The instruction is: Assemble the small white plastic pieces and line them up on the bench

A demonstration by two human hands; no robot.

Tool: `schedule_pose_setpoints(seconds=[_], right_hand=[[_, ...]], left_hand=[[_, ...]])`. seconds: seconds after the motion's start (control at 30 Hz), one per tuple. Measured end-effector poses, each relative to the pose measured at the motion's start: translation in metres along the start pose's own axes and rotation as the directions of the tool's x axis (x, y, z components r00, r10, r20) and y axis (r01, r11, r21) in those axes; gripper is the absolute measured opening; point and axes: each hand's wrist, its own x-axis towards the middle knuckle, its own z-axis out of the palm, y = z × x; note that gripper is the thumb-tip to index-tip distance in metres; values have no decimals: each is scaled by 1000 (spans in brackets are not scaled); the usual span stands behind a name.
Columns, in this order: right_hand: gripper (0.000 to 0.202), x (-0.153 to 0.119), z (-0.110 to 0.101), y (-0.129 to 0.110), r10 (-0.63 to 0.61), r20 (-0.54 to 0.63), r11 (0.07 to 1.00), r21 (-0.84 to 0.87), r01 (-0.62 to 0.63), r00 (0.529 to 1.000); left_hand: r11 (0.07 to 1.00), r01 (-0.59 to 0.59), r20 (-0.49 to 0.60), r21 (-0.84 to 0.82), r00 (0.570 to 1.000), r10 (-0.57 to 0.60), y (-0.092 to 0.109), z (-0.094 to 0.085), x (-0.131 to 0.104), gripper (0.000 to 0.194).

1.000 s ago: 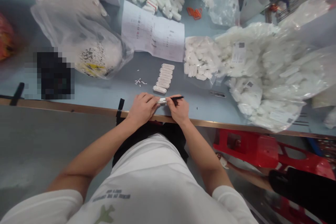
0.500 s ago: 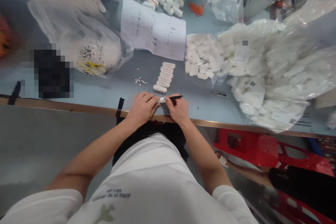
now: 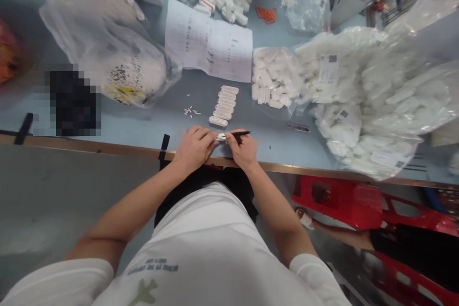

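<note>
A slim white piece (image 3: 220,137) sits between two hands near the front edge of the counter (image 3: 294,150).
It looks light, stiff and smooth, probably plastic, so a gentle hold on its ends or long sides should suit. The left hand (image 3: 194,147) has its grip pinching the piece's left end; the right hand (image 3: 245,149) has its grip closed around a black pen-like tool (image 3: 244,133), though whether its fingertips also press the piece I cannot tell. Both forearms angle inward, fingers curled.
</note>
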Motion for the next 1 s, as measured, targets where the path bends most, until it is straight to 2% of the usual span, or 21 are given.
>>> schedule_pose_setpoints(seconds=[0.23,0.53,0.8,1.0], right_hand=[[41,1,1,0,-9,30,999,-36,10,1000],[45,2,5,3,-92,47,991,-89,96,995],[43,1,3,2,-57,43,997,-53,60,997],[45,2,4,3,-54,34,997,-49,56,998]], left_hand=[[999,17,24,-31,1000,-16,0,0,-1,29],[1000,2,20,-4,1000,-2,2,-2,1,28],[1000,-14,-1,10,1000,14,0,-1,0,28],[1000,16,27,-21,1000,-15,-1,0,0,28]])
